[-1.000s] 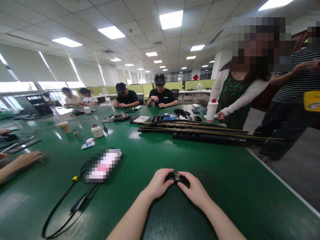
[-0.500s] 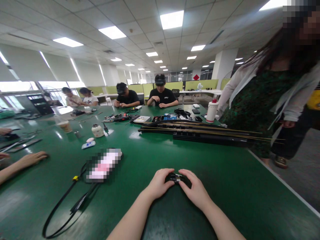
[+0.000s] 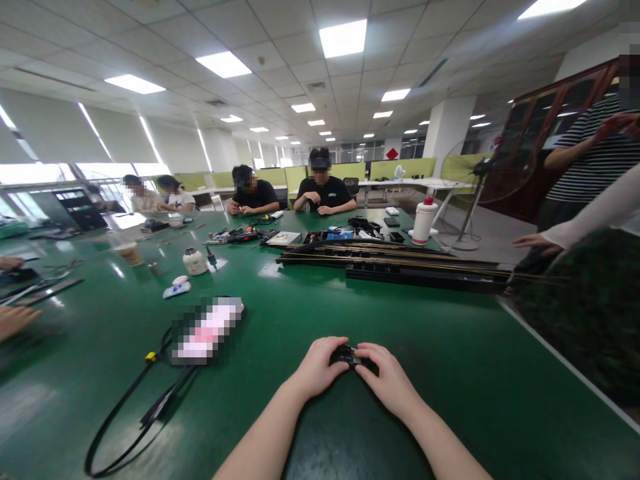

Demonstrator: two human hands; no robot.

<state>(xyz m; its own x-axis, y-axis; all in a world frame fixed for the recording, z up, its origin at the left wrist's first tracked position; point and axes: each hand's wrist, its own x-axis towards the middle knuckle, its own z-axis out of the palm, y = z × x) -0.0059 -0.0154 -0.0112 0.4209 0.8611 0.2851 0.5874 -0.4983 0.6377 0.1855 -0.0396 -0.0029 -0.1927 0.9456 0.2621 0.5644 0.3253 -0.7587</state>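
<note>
A small black part [image 3: 348, 357] with a few shiny spots lies low over the green tabletop [image 3: 320, 310]; fingers cover much of it, and its exact kind cannot be made out. My left hand [image 3: 319, 365] is closed round its left end, thumb below and fingers above. From the other side my right hand [image 3: 389, 375] pinches the right end, fingertips almost meeting those of the left. Left of my hands rests a phone [image 3: 210, 333], its screen blurred out, on a black strap [image 3: 113, 400] with a yellow piece.
Long black rails [image 3: 425, 277] and thin yellowish rods cross the table's right side. Behind them stand a white bottle [image 3: 424, 223] with a red cap and scattered tools [image 3: 245, 235]. A jar [image 3: 195, 261] sits left. Another person's hand [image 3: 17, 321] reaches in from the left edge; people stand at right.
My right fingers have shifted slightly left and inward over the black part. The person at right has moved farther right, uncovering a fan and a cabinet. The other person's hand at left has drawn back.
</note>
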